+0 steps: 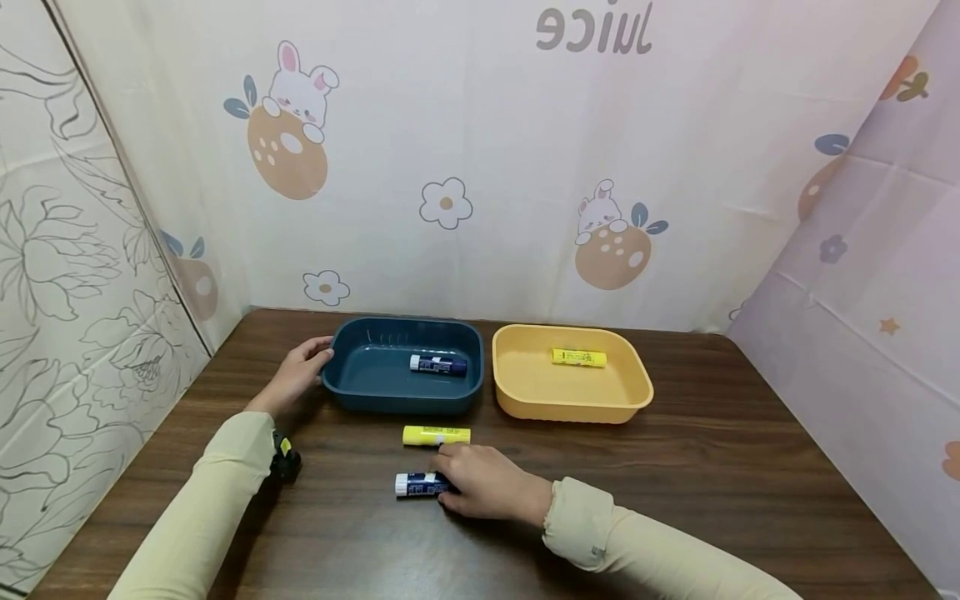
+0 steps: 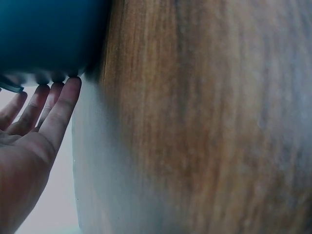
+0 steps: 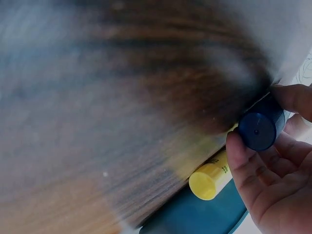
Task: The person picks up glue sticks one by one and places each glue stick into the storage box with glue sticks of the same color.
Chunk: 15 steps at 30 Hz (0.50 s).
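Observation:
My right hand [image 1: 487,483] pinches the navy end of a dark blue glue stick [image 1: 416,485] between thumb and fingers. In the right wrist view its round end [image 3: 257,131] faces the camera. Just behind that hand lies a yellow glue stick [image 1: 431,435], partly covered by the fingers. My left hand [image 1: 298,372] touches the left side of the dark teal tray [image 1: 405,402]. Seen from the left wrist, its fingers [image 2: 61,114] are fairly straight, tips against the tray's wall. Inside that tray rests another dark blue glue stick [image 1: 438,365].
A yellow tray [image 1: 573,412] stands right of the teal one, with a yellow glue stick [image 1: 578,357] in it. Both trays sit at the back of the brown wooden table [image 1: 720,467], in front of a patterned curtain [image 1: 480,125]. A black device [image 1: 286,461] is on the left wrist.

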Available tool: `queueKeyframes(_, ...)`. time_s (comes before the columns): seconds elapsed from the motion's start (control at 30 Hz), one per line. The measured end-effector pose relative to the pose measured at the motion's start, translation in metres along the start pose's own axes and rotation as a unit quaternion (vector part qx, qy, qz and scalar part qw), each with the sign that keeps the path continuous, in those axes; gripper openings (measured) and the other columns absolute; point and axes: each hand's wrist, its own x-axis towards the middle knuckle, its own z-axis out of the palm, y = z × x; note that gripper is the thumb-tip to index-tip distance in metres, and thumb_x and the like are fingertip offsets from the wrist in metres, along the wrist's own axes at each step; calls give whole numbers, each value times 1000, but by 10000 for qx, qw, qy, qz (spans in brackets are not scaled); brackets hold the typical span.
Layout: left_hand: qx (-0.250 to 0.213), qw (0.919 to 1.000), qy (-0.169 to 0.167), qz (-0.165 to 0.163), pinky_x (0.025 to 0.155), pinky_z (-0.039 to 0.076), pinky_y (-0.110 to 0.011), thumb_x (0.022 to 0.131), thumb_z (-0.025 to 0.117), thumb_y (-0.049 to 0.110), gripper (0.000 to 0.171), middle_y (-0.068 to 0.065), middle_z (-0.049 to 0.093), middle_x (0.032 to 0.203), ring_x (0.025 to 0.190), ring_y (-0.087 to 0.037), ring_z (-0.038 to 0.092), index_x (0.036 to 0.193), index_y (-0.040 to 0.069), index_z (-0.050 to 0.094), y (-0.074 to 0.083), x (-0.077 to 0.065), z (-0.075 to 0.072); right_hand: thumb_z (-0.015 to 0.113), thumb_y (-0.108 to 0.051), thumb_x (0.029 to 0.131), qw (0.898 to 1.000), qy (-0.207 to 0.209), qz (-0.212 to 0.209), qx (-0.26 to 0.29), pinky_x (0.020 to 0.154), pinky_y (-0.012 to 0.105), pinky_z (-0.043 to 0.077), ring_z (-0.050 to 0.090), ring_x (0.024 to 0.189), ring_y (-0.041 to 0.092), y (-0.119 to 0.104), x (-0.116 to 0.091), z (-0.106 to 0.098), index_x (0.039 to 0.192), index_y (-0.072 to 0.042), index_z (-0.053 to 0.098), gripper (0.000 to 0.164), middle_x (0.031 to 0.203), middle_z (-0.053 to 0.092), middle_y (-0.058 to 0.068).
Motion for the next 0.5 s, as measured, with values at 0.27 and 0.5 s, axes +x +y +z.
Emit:
queueKeyframes(0.27,-31,10000,-25,26,96,42,-51,105,34,29,53,-29,31,144,125,-41,39,147,-3,26,-1,0,0,70,-24,88,9998,24,157,87,72,21,51,55,81,2,2,-4,-10,111,-10,65,27,97,62,-3)
queueKeyframes(0.5,-67,10000,-2,50,94,45,-48,105,34,27,52,-28,32,144,124,-40,41,147,-3,26,2,-2,0,70,-23,87,9992,338,231,-16,76,22,51,55,86,6,9,-15,-23,113,-9,65,30,101,61,-1)
